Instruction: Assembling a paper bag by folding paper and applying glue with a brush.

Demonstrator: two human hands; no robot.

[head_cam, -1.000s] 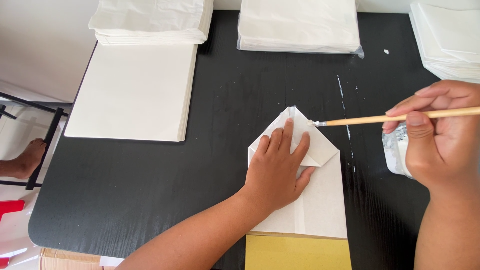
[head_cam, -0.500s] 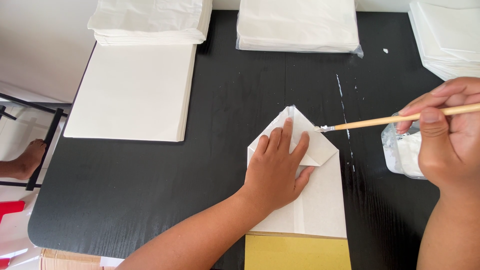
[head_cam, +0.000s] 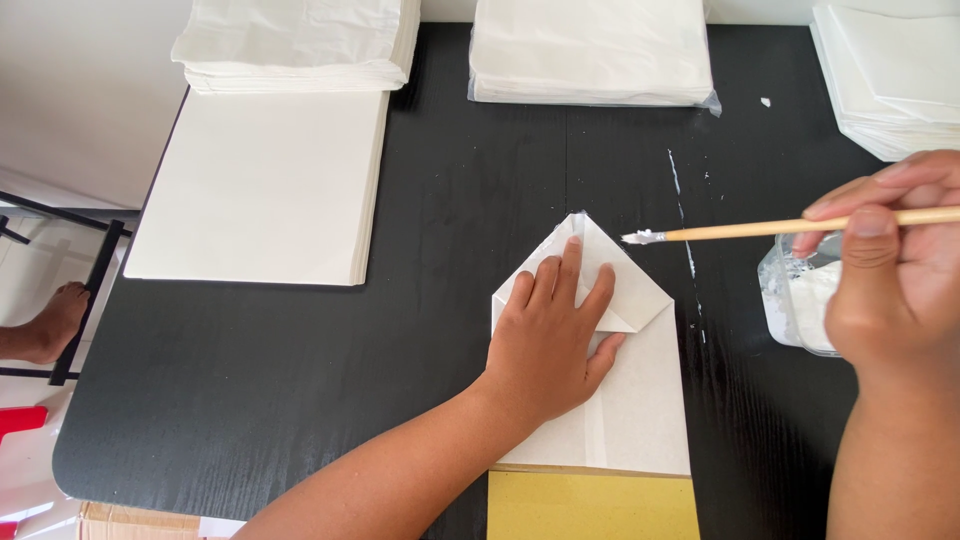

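My left hand (head_cam: 553,335) lies flat, fingers spread, on a white folded paper (head_cam: 640,400) with a pointed top, pressing its folded flaps down on the black table (head_cam: 300,400). My right hand (head_cam: 895,275) grips a thin wooden brush (head_cam: 760,230) held level, its white-tipped bristles just right of the paper's point. Below that hand stands a small clear cup of white paste (head_cam: 795,300). A yellow sheet (head_cam: 590,505) shows under the paper's lower edge.
A stack of flat white sheets (head_cam: 260,185) lies at left. More white paper piles sit at the back left (head_cam: 300,40), back middle (head_cam: 590,50) and back right (head_cam: 890,70). White paste streaks (head_cam: 685,215) mark the table. A bare foot (head_cam: 45,325) shows at the far left.
My right hand has drawn the brush to the right, away from the paper's point. My left hand has stayed pressed on the paper.
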